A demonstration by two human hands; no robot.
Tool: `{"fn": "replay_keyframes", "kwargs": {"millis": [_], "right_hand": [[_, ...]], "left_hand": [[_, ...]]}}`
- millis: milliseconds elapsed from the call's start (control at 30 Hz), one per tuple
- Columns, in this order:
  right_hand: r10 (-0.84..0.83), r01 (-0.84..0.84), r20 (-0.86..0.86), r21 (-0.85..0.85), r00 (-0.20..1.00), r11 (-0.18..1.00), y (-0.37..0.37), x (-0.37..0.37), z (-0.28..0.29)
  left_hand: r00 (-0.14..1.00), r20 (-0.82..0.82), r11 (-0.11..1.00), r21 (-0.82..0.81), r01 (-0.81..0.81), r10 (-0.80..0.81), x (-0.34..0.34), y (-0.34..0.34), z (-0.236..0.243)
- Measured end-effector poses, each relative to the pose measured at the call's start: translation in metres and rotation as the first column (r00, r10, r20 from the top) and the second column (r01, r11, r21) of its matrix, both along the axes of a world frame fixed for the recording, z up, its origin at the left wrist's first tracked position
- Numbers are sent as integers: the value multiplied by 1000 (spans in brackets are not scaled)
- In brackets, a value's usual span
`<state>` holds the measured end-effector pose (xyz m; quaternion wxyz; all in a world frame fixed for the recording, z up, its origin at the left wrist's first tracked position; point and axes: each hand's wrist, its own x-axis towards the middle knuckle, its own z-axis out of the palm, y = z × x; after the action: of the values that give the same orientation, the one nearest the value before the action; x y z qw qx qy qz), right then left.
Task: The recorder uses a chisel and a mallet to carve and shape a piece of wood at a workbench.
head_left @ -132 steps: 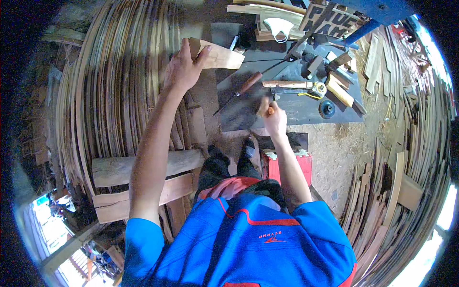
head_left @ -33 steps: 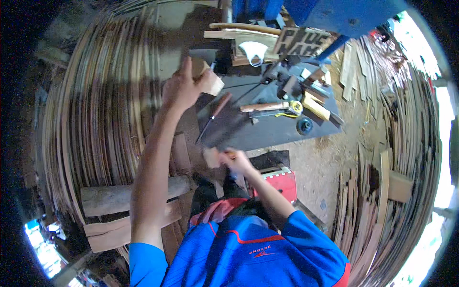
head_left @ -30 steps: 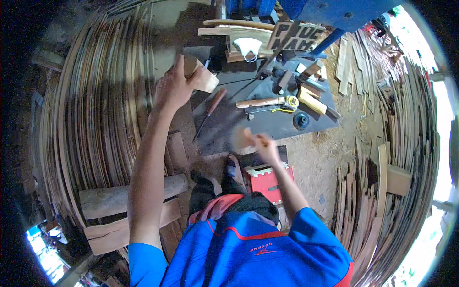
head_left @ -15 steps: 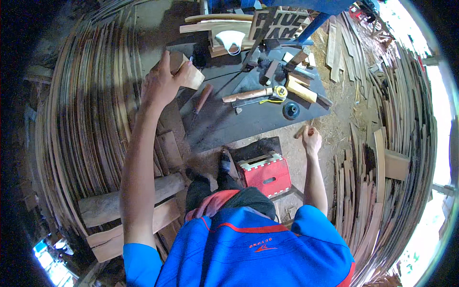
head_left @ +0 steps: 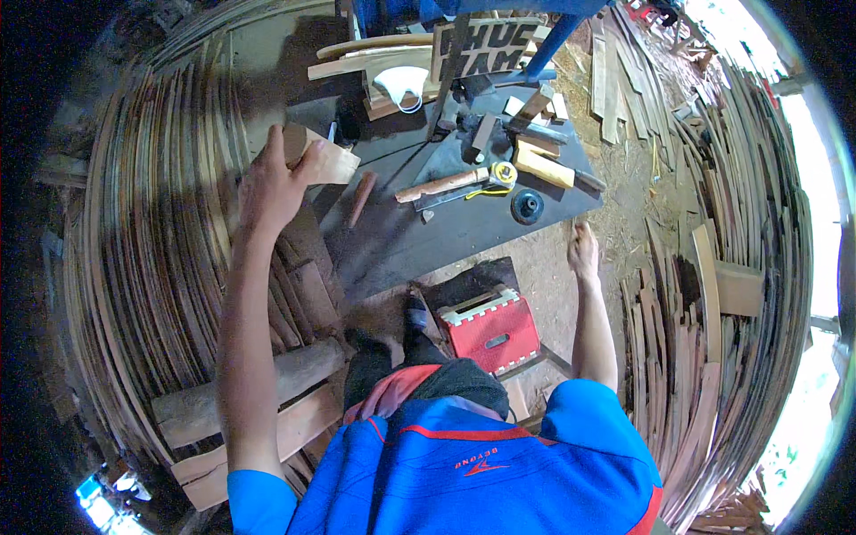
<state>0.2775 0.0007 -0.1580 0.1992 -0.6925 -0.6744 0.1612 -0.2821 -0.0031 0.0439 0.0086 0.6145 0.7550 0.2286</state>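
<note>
My left hand grips a pale wooden block with a darker end, above the far-left part of the dark work table. Under and right of it lies a tool with a brown handle. My right hand is off the table's front right corner, its fingers closed. A small piece of wood showed at those fingers earlier; now the fingers mostly hide it. Nearest to this hand on the table is a black round pad, with a yellow tape measure and a wooden-handled tool beyond.
Several wood blocks lie at the table's back right, near a yellowish wooden piece. A white face mask hangs over boards at the back. A red step stool stands in front. Stacked wood strips line both sides.
The view has shifted, so the table things sit further left. My left hand has come slightly nearer with the block. My right hand has moved right relative to the table, turning its fingers.
</note>
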Motion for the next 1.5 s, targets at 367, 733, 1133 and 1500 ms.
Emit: {"fn": "replay_keyframes", "kwargs": {"millis": [367,733,1133,1500], "right_hand": [[101,-94,57,-114,993,989,84,-63,-48],[153,-151,-13,101,988,983,144,-128,28],[91,-237,-444,-286,891,928,50,-79,-10],[52,-181,-463,-239,885,954,15,-98,18]], "left_hand": [[998,-53,1000,1,-22,22,0,-5,-3],[997,5,997,9,-72,72,-15,-6,-5],[996,30,996,-15,-90,90,-2,-4,12],[994,22,989,-112,-101,104,-9,2,11]]}}
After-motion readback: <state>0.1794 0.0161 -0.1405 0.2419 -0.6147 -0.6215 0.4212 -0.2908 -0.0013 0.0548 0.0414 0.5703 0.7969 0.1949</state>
